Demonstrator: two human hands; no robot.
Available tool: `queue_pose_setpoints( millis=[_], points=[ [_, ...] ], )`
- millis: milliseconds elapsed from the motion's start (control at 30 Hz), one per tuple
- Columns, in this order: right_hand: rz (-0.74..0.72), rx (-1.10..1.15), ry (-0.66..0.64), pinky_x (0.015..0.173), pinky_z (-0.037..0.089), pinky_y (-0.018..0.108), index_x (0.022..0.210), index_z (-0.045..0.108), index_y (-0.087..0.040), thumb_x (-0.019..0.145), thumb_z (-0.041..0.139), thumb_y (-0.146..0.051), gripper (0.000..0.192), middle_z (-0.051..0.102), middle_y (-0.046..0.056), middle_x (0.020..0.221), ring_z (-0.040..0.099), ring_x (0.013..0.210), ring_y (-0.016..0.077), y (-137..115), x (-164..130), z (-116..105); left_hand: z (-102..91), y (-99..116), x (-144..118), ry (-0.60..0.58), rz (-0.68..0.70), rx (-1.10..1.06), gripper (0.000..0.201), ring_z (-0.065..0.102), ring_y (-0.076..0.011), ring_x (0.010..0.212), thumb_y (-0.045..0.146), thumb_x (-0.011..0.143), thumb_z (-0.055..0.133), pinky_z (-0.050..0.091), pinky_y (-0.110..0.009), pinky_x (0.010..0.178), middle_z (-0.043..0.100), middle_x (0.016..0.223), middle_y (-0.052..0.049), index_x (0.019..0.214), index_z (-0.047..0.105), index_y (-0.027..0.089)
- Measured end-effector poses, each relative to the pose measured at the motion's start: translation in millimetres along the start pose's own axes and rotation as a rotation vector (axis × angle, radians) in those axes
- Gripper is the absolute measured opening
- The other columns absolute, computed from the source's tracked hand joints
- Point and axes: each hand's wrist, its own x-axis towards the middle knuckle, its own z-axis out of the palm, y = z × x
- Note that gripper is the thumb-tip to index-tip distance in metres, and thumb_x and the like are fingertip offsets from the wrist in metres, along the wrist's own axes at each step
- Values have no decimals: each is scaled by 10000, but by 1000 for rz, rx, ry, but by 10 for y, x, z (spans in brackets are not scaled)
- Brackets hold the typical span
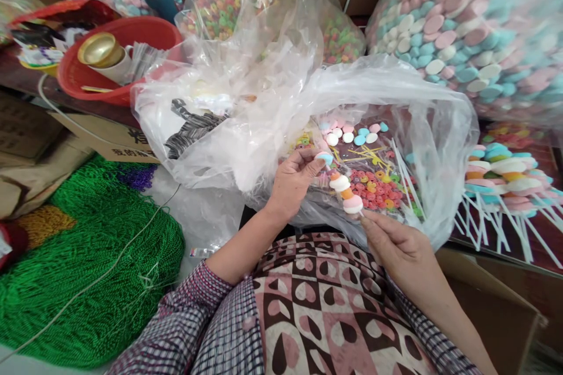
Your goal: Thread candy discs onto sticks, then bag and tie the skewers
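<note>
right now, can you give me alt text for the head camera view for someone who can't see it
A person's left hand presses a pastel candy disc onto a skewer of candy whose stick the right hand pinches, over an open plastic bag of loose sweets. Finished skewers lie at right, green beads at left, a red basin behind.

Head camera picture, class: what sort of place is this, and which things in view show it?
Probably a small candy-packing workspace. Large clear bags of pastel sweets crowd the back, finished candy sticks lie stacked at the right, and the right hand holds a half-threaded stick while the left hand pinches on a sweet.
</note>
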Motion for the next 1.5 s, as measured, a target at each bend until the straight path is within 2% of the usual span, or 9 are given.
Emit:
queue_pose_setpoints(
  millis=[233, 500, 700, 933, 1033, 1167, 1300, 1400, 1500],
  points=[
    [57, -24, -11, 391, 272, 226, 1032, 796, -174, 900, 585, -388, 329, 407, -46, 478, 312, 434, 96, 0, 6, 24, 0, 6, 1, -44, 30, 45, 277, 647, -115, 836, 384, 726, 813, 534, -263, 798, 713, 906, -3, 899, 699, 200],
    [102, 37, 3, 378, 269, 227, 1030, 772, -165, 913, 581, -423, 342, 413, -49, 464, 338, 415, 98, -14, -16, 63, 7, 2, -38, -98, 54, 104, 322, 657, -114, 744, 460, 752, 779, 547, -245, 690, 696, 855, -4, 884, 663, 190],
    [136, 82, -45, 413, 296, 231, 1029, 743, -149, 926, 559, -440, 359, 426, -55, 475, 368, 423, 98, -92, -51, 164, 29, -17, -110, -101, 61, 77, 253, 691, -117, 778, 418, 805, 744, 558, -251, 754, 699, 846, 7, 907, 662, 202],
    [275, 348, -101, 406, 190, 227, 1040, 713, -136, 923, 566, -520, 427, 357, -83, 442, 286, 403, 77, -50, 41, 337, 12, 37, -94, -107, 166, 186, 233, 681, -126, 827, 429, 841, 703, 544, -274, 797, 696, 914, -4, 943, 664, 223],
    [262, 391, -109, 425, 188, 231, 1042, 705, -139, 923, 573, -509, 410, 382, -81, 448, 295, 413, 75, -11, 114, 392, -1, 89, -63, -76, 112, 115, 242, 658, -127, 830, 449, 854, 685, 531, -264, 769, 673, 919, -7, 944, 648, 228],
    [280, 403, -85, 434, 179, 233, 1020, 695, -151, 886, 622, -512, 392, 408, -78, 466, 301, 427, 77, 40, 155, 431, 60, 141, -30, -4, -67, -129, 298, 636, -122, 746, 500, 866, 656, 516, -263, 705, 620, 808, 3, 860, 598, 208],
    [284, 422, -15, 435, 179, 231, 977, 663, -182, 847, 665, -519, 361, 380, -91, 494, 266, 439, 75, 80, 163, 493, 177, 169, -28, 44, -212, -332, 204, 591, -87, 639, 330, 826, 719, 483, -228, 622, 570, 722, 34, 827, 568, 194],
    [242, 365, 33, 435, 218, 234, 906, 627, -198, 861, 640, -526, 331, 399, -88, 495, 292, 439, 83, 62, 171, 522, 240, 181, -58, 14, -229, -409, 140, 582, -76, 651, 286, 838, 682, 503, -228, 665, 585, 751, 28, 883, 590, 189],
    [202, 308, 38, 455, 283, 230, 868, 604, -197, 899, 585, -518, 322, 453, -74, 491, 358, 448, 88, -5, 177, 535, 285, 183, -103, -31, -248, -377, 212, 610, -100, 686, 369, 838, 671, 498, -234, 635, 611, 775, 11, 895, 571, 190]
  ],
)
